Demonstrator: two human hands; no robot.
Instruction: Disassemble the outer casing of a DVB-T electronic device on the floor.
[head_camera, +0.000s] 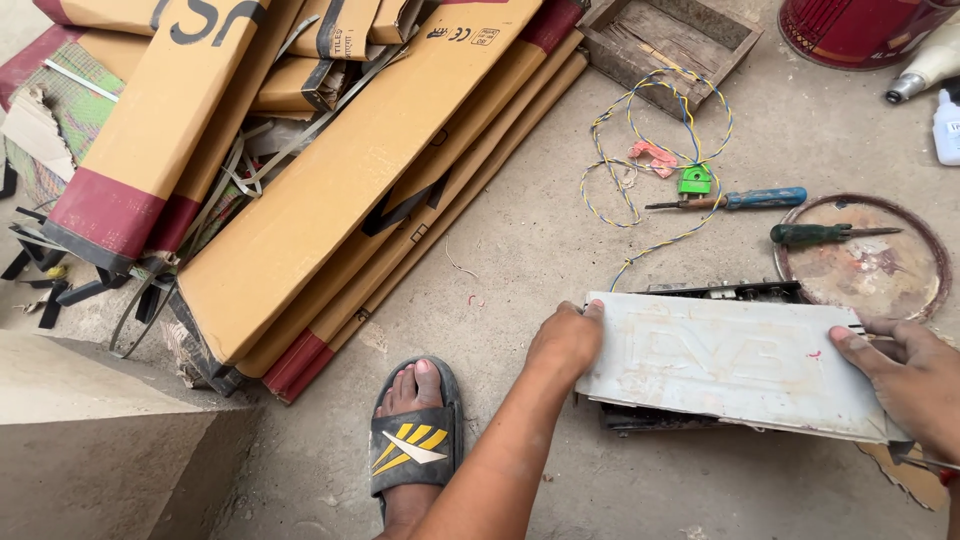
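Both hands clasp a dusty white metal cover: left hand (566, 340) gripping its left end, right hand (905, 372) its right end, over a dark chassis (655, 417) on the concrete floor (520, 230). Just beyond lie tangled wire (640, 150), two screwdrivers (745, 199) and a rusty round lid (880, 290); cardboard boxes (330, 190) crowd the left.
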